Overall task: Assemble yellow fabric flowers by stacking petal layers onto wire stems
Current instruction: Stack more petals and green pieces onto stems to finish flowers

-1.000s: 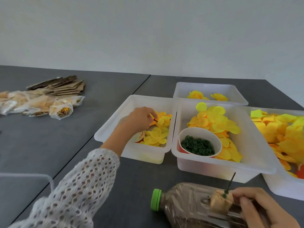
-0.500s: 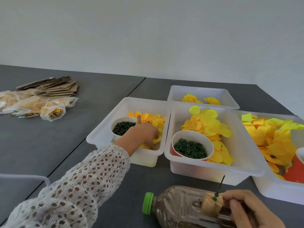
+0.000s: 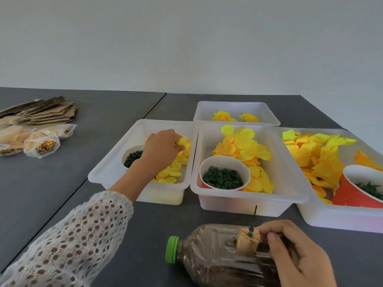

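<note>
My left hand [image 3: 160, 151] reaches into the left white bin [image 3: 107, 172], fingertips pinching a yellow petal [image 3: 182, 141] at the top of the petal pile [image 3: 176, 168]. My right hand [image 3: 294, 253] rests on a brown bottle [image 3: 215, 255] lying on its side, fingers closed on a tan foam block [image 3: 247, 241]. A thin dark wire stem [image 3: 254, 214] with green beads stands upright out of that block.
A middle bin [image 3: 290, 183] holds yellow petals and a cup of green rings [image 3: 223, 179]. A right bin [image 3: 323, 220] has petals and a red cup [image 3: 352, 195]. A back bin [image 3: 236, 105] holds finished flowers. Cardboard and bagged packets [image 3: 41, 143] lie far left.
My left hand moved from the near part of the left bin's petals toward the far end and now pinches a petal. The right hand stays on the foam block.
</note>
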Demonstrator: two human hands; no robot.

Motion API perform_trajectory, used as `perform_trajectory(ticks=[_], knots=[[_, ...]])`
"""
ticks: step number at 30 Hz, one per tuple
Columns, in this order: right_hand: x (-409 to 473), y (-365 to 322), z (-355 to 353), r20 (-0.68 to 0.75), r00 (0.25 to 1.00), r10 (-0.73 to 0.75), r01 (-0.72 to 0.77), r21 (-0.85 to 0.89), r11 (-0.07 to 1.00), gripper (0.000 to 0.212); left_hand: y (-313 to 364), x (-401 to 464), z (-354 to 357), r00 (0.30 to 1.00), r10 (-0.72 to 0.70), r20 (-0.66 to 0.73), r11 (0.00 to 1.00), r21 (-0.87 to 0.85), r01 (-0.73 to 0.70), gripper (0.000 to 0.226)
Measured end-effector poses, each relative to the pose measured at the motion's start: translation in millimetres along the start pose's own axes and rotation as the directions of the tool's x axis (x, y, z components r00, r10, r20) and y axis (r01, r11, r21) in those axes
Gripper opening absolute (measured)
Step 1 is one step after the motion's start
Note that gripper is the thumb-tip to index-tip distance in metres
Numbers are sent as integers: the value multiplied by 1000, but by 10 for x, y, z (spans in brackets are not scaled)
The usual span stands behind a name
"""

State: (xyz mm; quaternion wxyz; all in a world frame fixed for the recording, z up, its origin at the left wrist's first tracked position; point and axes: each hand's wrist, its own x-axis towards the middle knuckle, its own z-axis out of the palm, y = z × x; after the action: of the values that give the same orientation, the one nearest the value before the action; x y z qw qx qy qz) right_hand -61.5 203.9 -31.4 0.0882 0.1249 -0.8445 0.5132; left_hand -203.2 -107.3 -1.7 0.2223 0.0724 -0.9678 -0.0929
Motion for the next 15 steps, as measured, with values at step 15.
perform_trajectory(ticks=[15], knots=[[-22, -20, -19, -9, 1000, -11, 11, 57, 998, 34, 1148, -892, -1204, 644, 641, 418, 153, -892, 426, 13]])
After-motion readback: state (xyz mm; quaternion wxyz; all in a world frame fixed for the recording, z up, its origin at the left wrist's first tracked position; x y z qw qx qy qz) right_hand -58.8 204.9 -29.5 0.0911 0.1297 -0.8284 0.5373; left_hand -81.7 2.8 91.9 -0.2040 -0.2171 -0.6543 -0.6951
